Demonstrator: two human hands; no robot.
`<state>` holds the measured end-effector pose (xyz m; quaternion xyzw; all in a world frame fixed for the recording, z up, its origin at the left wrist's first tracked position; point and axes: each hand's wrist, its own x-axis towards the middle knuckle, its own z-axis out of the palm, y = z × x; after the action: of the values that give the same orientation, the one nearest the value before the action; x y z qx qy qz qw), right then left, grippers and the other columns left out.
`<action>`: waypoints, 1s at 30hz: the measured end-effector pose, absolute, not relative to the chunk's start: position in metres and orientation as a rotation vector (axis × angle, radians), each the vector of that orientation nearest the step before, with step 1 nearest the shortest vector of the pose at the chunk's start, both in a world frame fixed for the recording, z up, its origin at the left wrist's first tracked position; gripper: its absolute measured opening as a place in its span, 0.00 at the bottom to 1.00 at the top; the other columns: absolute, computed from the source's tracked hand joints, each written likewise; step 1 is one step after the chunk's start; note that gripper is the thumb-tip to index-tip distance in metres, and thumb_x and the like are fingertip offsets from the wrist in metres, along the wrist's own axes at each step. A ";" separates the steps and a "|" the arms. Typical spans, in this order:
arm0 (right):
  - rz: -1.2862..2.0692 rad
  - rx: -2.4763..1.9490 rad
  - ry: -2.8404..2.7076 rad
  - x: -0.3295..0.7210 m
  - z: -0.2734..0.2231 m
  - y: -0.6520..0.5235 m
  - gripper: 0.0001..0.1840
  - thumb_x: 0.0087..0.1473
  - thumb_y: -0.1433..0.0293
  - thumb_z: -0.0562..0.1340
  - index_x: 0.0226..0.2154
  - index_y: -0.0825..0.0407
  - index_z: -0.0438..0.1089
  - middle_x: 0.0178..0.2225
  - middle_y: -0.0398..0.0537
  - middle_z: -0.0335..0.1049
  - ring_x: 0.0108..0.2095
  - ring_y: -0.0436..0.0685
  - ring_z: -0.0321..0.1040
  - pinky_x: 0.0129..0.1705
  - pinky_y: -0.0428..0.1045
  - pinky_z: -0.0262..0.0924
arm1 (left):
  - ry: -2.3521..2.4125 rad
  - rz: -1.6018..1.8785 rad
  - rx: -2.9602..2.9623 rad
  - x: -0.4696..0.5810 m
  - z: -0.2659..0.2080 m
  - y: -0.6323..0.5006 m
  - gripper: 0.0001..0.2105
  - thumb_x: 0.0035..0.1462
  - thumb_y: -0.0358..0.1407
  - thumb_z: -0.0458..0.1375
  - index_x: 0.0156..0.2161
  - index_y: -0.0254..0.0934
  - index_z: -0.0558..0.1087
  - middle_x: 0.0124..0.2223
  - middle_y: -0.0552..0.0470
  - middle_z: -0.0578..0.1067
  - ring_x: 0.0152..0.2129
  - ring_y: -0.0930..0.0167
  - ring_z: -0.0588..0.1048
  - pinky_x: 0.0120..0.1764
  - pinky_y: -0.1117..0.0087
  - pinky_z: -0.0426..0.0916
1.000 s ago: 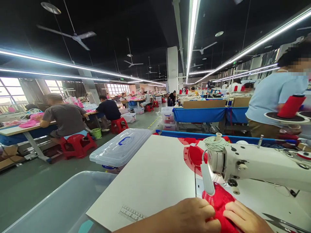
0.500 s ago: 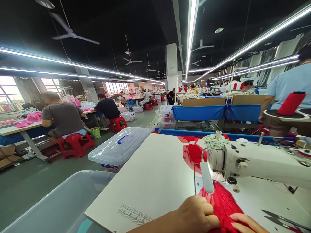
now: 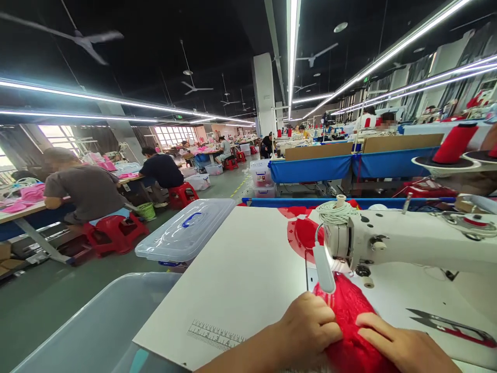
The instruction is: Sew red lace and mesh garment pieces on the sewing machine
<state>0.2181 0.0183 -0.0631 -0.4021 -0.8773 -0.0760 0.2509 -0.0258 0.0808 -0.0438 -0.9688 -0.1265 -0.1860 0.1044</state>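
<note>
At five o'clock of the view is the left hand [image 3: 308, 324], which is bare and has a rounded shape. The left forearm [image 3: 248, 353], near six o'clock, is also bare, as far as it is visible. At four o'clock is the right hand [image 3: 406, 342], equally bare, with smooth fingers [image 3: 376, 342].

Rough cloth [image 3: 348, 305], glossy plastic lid [image 3: 188, 233]
</note>
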 end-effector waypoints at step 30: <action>0.312 -1.109 -2.205 0.207 -0.044 0.034 0.06 0.56 0.74 0.54 0.31 0.48 0.64 0.33 0.46 0.70 0.26 0.53 0.61 0.27 0.49 0.49 | -0.806 -0.610 -3.430 -0.023 -0.018 0.093 0.09 0.53 0.23 0.51 0.37 0.38 0.67 0.39 0.48 0.71 0.34 0.67 0.70 0.38 0.66 0.66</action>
<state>0.2074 0.0344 -0.0438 -0.4221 -0.8394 0.1187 0.3213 -0.0231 0.0930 -0.0179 -0.9366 -0.2202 -0.1666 -0.2155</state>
